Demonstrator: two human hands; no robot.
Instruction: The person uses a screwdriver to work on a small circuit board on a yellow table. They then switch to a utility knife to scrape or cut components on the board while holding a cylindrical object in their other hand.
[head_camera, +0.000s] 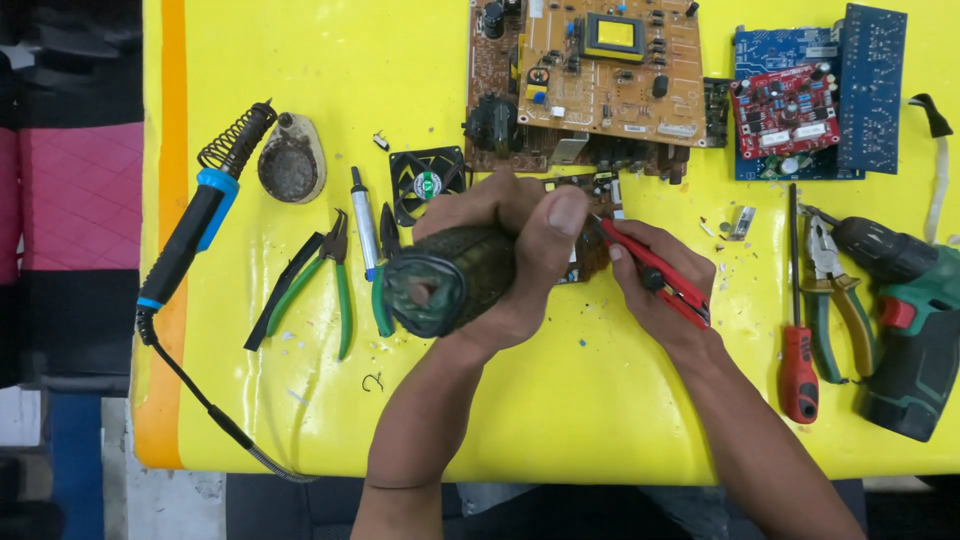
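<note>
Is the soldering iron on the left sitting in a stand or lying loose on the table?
Lying loose. The soldering iron rests flat on the yellow table, its coiled tip end beside the small round holder, not in it.

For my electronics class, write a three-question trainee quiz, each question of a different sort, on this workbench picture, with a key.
1. True or false: the left hand holds a dark cylindrical tool.
2. What does the right hand grip? A) red-handled cutters B) a paintbrush C) a hammer
3. Fill in: the soldering iron with the blue collar lies at the ____ side of the yellow table, as seen in the picture.

Key
1. True
2. A
3. left
</note>
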